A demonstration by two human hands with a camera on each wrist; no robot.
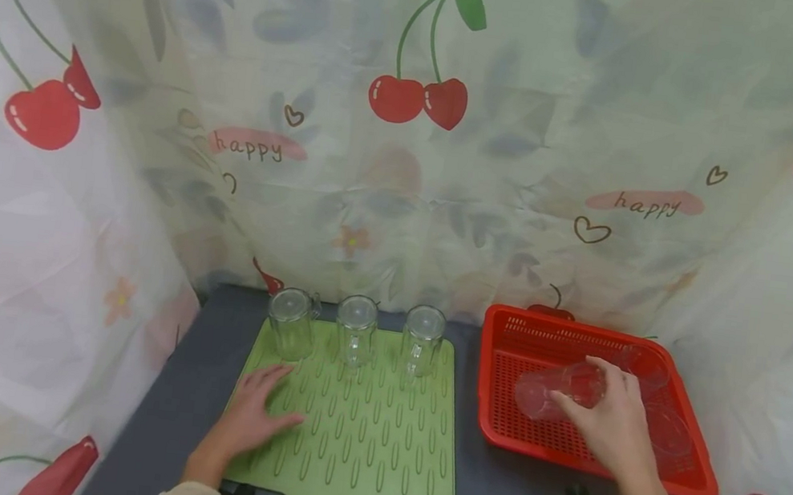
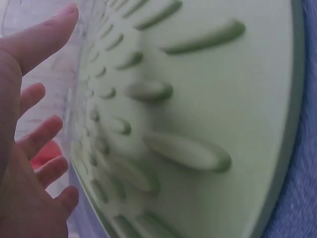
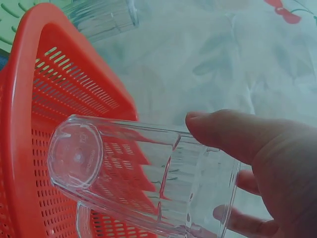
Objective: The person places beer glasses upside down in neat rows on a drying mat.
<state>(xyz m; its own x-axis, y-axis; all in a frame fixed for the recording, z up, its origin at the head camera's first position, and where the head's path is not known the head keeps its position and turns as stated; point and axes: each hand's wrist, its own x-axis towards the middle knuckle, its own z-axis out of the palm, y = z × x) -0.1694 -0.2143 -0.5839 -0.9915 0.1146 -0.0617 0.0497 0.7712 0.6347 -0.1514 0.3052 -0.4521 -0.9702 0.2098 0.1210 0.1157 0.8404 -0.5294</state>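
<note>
Cherry-print sheeting (image 1: 474,268) backs a dark table (image 1: 161,416). Right hand (image 1: 614,416): thumb and fingers clamped on clear mug (image 3: 131,173), tilted, at red basket (image 1: 528,448). Left hand (image 1: 252,414): fingers apart, over green mat (image 1: 343,480), near three upside-down mugs (image 1: 356,328).

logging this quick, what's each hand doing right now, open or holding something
Left hand: open, holding nothing, at the green mat.
Right hand: holding a clear glass, at the red basket.
</note>
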